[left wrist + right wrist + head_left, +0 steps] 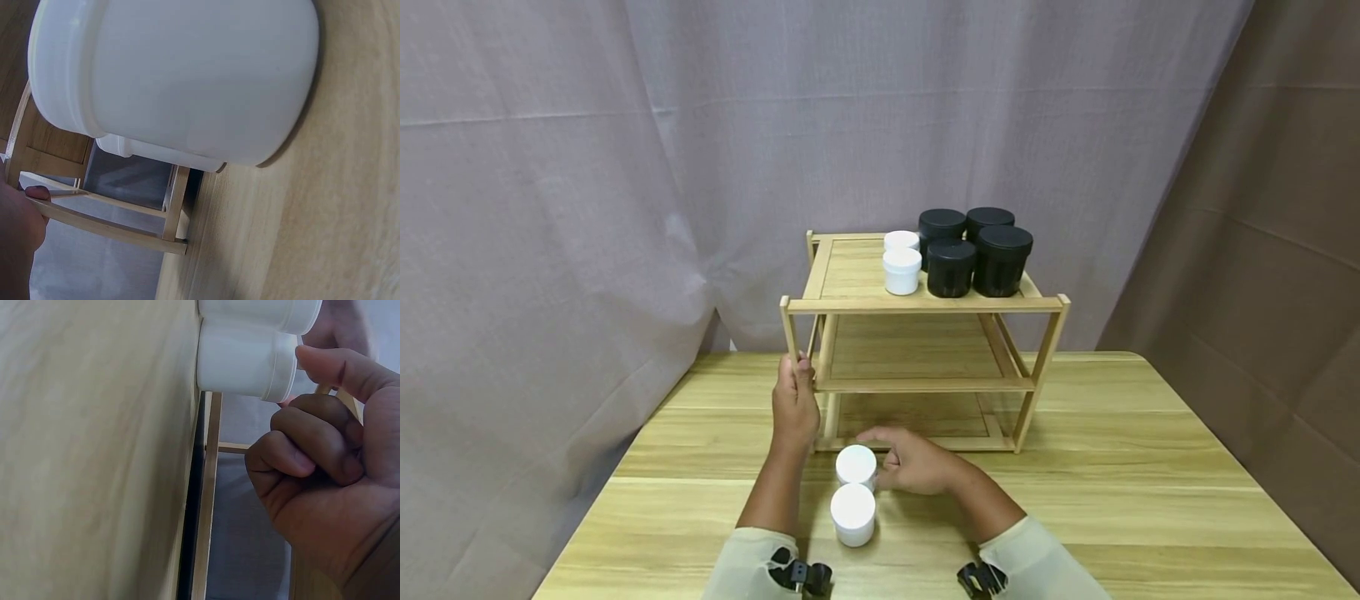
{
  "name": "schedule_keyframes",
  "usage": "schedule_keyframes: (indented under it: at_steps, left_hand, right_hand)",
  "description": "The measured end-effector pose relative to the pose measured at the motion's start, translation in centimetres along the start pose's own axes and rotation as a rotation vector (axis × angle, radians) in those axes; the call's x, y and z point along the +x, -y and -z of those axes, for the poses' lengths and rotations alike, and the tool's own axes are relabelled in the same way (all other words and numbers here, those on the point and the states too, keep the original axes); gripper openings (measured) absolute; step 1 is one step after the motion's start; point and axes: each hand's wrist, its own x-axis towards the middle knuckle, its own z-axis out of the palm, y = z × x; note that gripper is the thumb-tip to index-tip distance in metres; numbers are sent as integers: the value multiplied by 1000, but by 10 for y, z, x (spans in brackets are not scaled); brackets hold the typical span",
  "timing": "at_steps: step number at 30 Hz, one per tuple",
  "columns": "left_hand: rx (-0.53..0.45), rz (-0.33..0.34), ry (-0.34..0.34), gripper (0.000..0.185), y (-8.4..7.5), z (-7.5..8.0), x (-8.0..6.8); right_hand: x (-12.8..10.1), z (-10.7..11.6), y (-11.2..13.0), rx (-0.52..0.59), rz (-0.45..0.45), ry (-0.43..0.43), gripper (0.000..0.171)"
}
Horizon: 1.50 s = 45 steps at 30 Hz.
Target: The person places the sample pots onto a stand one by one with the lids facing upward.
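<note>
Two lidded white jars stand on the table in front of a wooden rack, one behind the other. With thumb and forefinger at the lid's sides, my right hand pinches the farther white jar; its other fingers curl into the palm, as the right wrist view shows. The nearer white jar stands just in front and fills much of the left wrist view. My left hand grips the front left post of the rack, its thumb showing around the wood in the left wrist view.
On the rack's top tier, two white jars stand left of several black jars. The lower tiers show bare wood. A grey curtain hangs behind the table, and a brown one on the right.
</note>
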Motion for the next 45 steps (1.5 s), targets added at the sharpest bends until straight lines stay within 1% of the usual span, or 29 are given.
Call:
schedule_keyframes:
  at_steps: [5, 11, 15, 17, 22, 28, 34, 40, 45]
  left_hand:
    - [0, -4, -7, 27, 0, 0, 0]
    - [-6, -8, 9, 30, -2, 1, 0]
    - [-4, -12, 7, 32, -3, 1, 0]
    - [-3, -12, -4, 30, -3, 0, 0]
    - [-6, -3, -4, 25, -3, 0, 1]
    - [4, -4, -1, 26, 0, 0, 1]
    - [6, -8, 2, 31, 1, 0, 0]
    - [-5, -11, -6, 29, -1, 0, -1]
    - [-5, -6, -2, 34, -2, 0, -1]
  right_hand:
    - [1, 1, -1, -3, -5, 24, 71]
    - [1, 0, 0, -11, -21, 20, 72]
    - [3, -1, -1, 1, -17, 19, 68]
    - [3, -2, -1, 11, -12, 20, 66]
    - [4, -4, -1, 13, -16, 16, 64]
    - [5, -7, -4, 1, -17, 9, 61]
    - [4, -9, -4, -25, -22, 9, 53]
    - [3, -8, 0, -39, -44, 18, 53]
    - [3, -8, 0, -37, -49, 23, 53]
